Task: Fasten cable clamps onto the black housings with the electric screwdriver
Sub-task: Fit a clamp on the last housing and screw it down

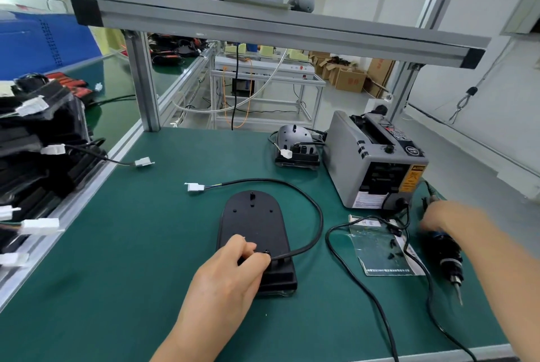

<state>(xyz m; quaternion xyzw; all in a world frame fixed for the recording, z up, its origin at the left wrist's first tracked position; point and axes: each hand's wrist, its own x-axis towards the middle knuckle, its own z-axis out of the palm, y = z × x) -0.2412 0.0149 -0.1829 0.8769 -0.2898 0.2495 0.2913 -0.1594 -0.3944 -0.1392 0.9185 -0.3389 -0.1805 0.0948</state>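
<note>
Nearest to us, the left hand rests on the near end of the black housing. Its thumb and forefinger are curled and pinch a small black cable clamp at the spot where the cable leaves the housing. We note that the housing lies flat on the green surface, rounded end away from us, near the middle of the bench.

To the right, the electric screwdriver lies on the surface with its bit pointing toward the near edge. The right hand is at its far end and touches it, but motion blur hides the fingers, so we cannot tell whether they grasp the tool. Between housing and screwdriver we see a clear plastic bag bearing a few small black parts, and a black cord that runs past it to the near edge.

Farther on, the housing's cable arcs right and then left and ends in a white connector lying on the surface. Beyond the bag stands a grey machine with a yellow label. Just left of it sits an upright grey-and-black unit with its own white plug.

At the far left, we find a stack of black housings with white connectors sticking out. Overhead, an aluminium shelf spans the bench.
</note>
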